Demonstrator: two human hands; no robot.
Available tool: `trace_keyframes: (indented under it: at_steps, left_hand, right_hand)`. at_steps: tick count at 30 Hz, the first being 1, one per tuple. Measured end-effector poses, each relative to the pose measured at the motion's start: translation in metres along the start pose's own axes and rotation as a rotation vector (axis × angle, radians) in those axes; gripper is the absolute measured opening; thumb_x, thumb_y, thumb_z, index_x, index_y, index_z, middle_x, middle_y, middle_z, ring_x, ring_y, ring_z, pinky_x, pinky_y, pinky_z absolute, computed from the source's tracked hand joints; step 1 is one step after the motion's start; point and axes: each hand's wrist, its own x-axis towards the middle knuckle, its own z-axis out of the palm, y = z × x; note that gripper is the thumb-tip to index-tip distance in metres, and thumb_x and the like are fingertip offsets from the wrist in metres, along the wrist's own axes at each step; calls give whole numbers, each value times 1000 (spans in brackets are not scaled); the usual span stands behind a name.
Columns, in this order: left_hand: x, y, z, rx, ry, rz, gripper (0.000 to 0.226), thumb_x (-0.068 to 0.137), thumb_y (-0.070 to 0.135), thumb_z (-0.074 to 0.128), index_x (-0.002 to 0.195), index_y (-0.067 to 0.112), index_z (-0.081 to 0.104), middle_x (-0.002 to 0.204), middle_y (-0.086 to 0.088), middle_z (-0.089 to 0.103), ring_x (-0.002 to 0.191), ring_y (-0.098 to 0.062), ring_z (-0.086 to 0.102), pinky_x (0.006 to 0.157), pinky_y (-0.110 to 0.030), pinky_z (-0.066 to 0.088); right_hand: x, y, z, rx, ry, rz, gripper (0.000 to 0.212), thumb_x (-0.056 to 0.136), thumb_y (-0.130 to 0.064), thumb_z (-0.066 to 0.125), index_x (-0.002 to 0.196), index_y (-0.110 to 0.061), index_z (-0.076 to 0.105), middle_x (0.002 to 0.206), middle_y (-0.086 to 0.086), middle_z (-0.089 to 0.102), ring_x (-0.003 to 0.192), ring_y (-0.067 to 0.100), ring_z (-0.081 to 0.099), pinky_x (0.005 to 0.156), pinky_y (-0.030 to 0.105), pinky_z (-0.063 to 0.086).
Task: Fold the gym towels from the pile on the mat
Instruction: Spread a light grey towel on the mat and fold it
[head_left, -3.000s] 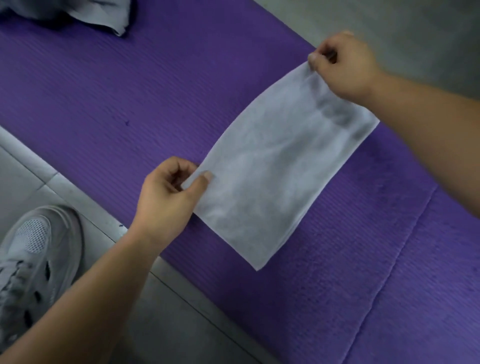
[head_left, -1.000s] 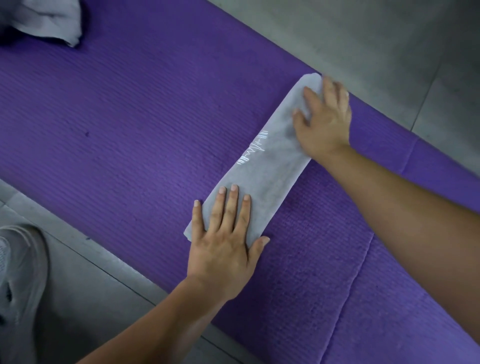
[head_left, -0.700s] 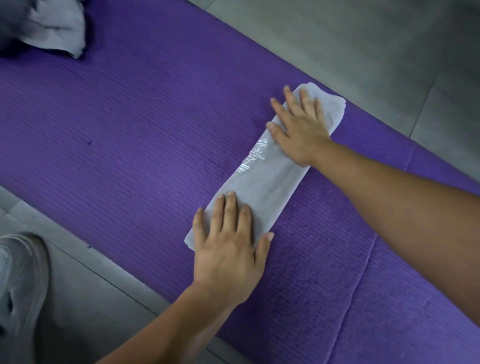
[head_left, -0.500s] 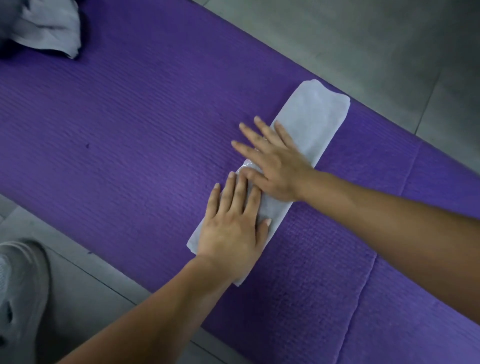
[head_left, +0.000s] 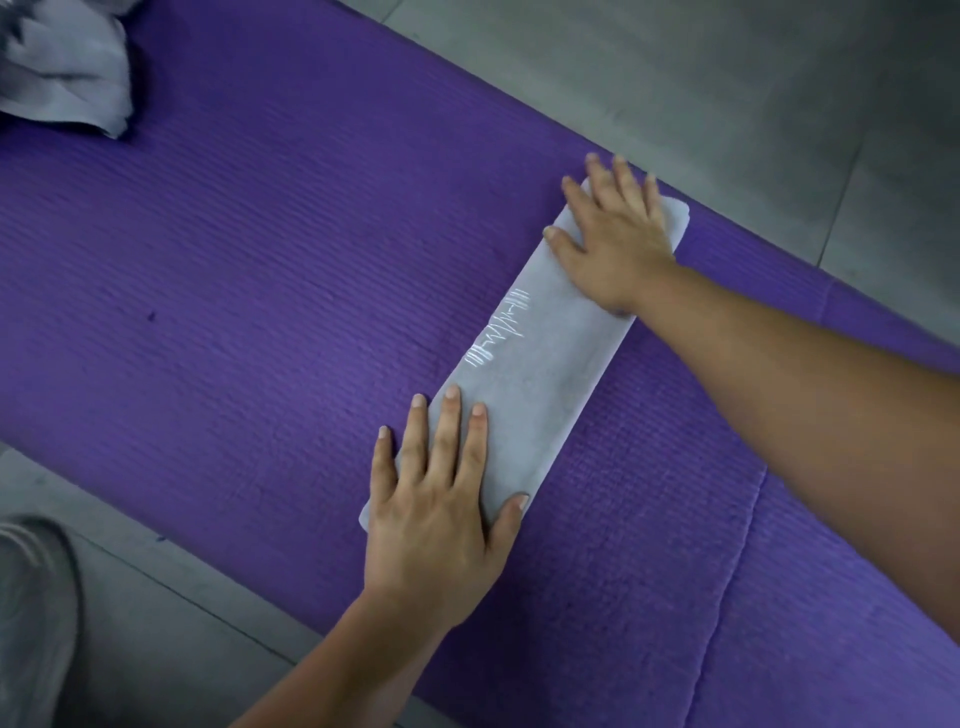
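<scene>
We start at the left fingers (head_left: 451, 431): they are straight and a little spread, lying flat on the near end of the towel (head_left: 540, 384). The little finger reaches past the towel's long edge and lies over the mat (head_left: 249, 270) just beside it. The thumb is held out to the side, near the towel's near corner. The palm of the left hand (head_left: 436, 519) covers that end of the towel, and its forearm runs back to the bottom edge of the view.

The right fingers (head_left: 600, 182) are also straight and fanned apart, laid flat on the far end of the towel. Their tips are blurred, so we cannot tell whether they stop on the cloth or go over its far edge. The right hand (head_left: 621, 244) presses palm down there, and its forearm crosses the mat to the right side of the view.

Between the two hands the towel is a long, narrow, pale grey strip, folded lengthwise and flat on the purple mat. It lies at a slant from near left to far right. A white stitched mark (head_left: 498, 330) runs along its left edge, about midway between the hands.

The far end of the towel lies close to the far edge of the mat, beyond which is grey tiled floor (head_left: 701, 78). A seam (head_left: 735, 571) crosses the mat to the right of the towel. Well apart, at the top left corner, the pile of towels (head_left: 62, 78) sits crumpled on the mat. A grey shoe (head_left: 31, 618) rests on the floor at the lower left.
</scene>
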Motion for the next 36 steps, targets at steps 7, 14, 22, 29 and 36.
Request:
trace_keyframes:
  at_steps: [7,14,22,29,36]
  left_hand:
    - [1,-1,-2,-18,-19,4,82,99,68,28,162,16,18,170,-8,11,156,-33,12,122,-58,20]
    - [4,-11,-19,-161,13,7,70,96,63,39,152,21,40,164,-5,29,146,-28,33,116,-49,28]
    - [100,5,-60,-445,-15,-119,51,96,25,57,143,13,42,132,-11,55,122,-33,49,100,-42,39]
    - [162,8,-92,-681,-351,-255,20,80,25,78,93,11,71,77,0,71,71,-19,70,60,-27,53]
    - [161,15,-98,-1079,-512,-125,30,85,10,77,114,9,69,108,-7,76,98,-21,75,82,-34,61]
  right_hand:
    - [3,42,-1,117,-89,144,82,98,-69,17,161,-20,-1,170,4,-2,156,27,-1,126,48,2]
    - [-60,-6,-14,199,116,-18,61,106,-42,34,159,-16,21,169,10,6,156,29,1,124,45,3]
    - [-148,-35,39,415,16,-6,64,105,-48,33,161,-26,13,169,-4,-9,154,12,-18,125,35,1]
    - [-154,-22,27,984,194,223,44,95,-17,65,137,-25,56,150,-12,42,140,3,35,113,16,34]
    - [-164,-24,28,1565,130,638,53,75,-47,74,120,-23,64,116,-5,70,102,17,72,86,44,61]
